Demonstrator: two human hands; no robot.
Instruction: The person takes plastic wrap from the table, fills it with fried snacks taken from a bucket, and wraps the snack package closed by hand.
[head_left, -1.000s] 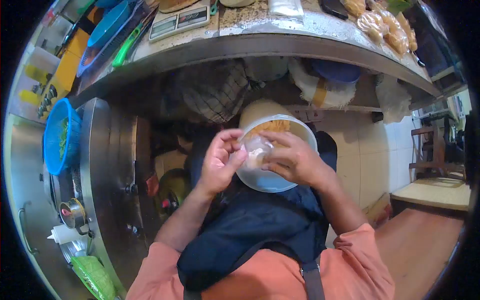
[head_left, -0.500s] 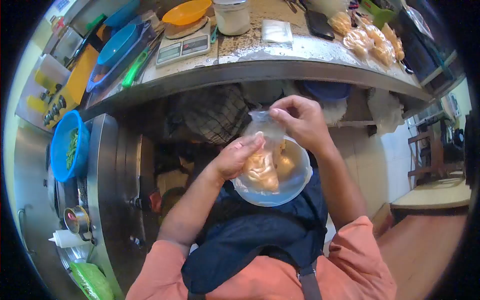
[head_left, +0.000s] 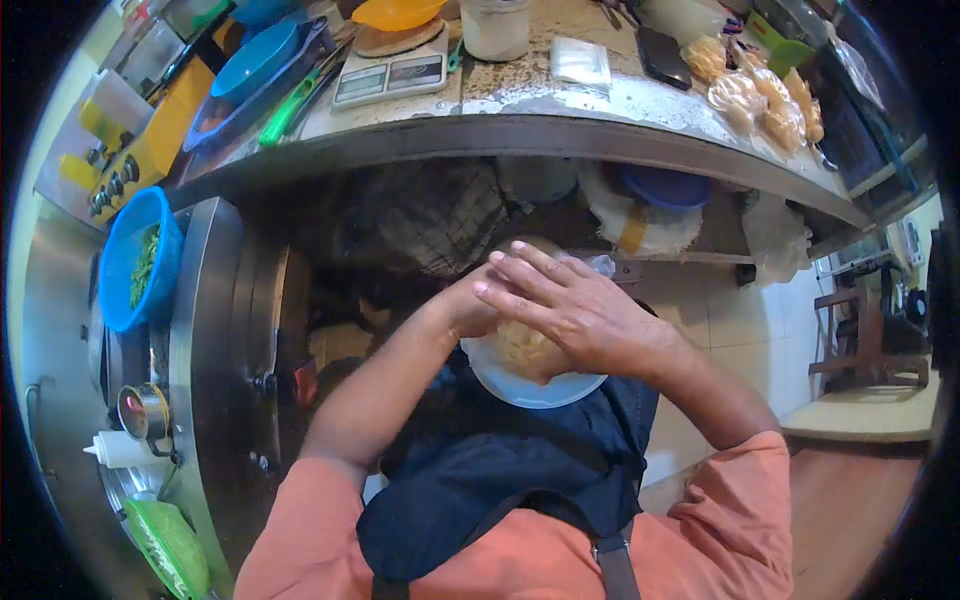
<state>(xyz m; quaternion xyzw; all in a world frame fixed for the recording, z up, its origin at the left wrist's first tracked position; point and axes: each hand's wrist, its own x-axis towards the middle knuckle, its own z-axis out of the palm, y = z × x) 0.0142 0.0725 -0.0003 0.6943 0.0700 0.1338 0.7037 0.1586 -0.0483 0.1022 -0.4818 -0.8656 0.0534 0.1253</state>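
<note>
Over a translucent bowl (head_left: 535, 393) in my lap, my hands come together. My right hand (head_left: 592, 318) lies back-up across my left hand (head_left: 472, 303), its fingers stretched out and a little apart. The left hand's fingers are mostly hidden beneath it. A clear plastic bag (head_left: 602, 265) shows only as a crumpled tip beyond the right hand; the rest is covered. Pale yellowish food (head_left: 524, 345) appears below the hands, and I cannot tell whether it is in the bag or the bowl.
The counter ahead holds a kitchen scale (head_left: 392, 78), a white tub (head_left: 495, 28), a stack of clear bags (head_left: 580, 63), a dark phone-like object (head_left: 664, 55) and several filled bags (head_left: 770, 105). A blue basin (head_left: 118, 290) with green vegetables stands left.
My right hand has moved from pinching the bag's top to lying across my left hand. The bag, visible before, is now mostly covered. The view has shifted slightly.
</note>
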